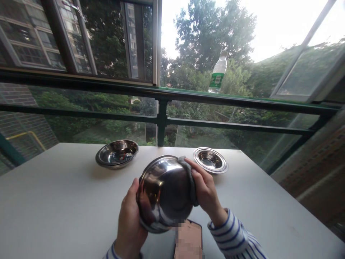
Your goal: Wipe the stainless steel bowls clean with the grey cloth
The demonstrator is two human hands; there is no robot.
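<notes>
I hold a shiny steel bowl (163,194) tilted up in front of me, its outer underside facing the camera. My left hand (129,219) grips its lower left rim. My right hand (205,190) presses a grey cloth (188,172) against the bowl's right edge, fingers curled over the cloth. Both sleeves are white with blue stripes.
Two more steel bowls rest on the white table (54,201): a wide one (117,154) at the back left and a smaller one (210,160) at the back right. A plastic water bottle (218,73) stands on the green railing. A phone (190,239) lies near me.
</notes>
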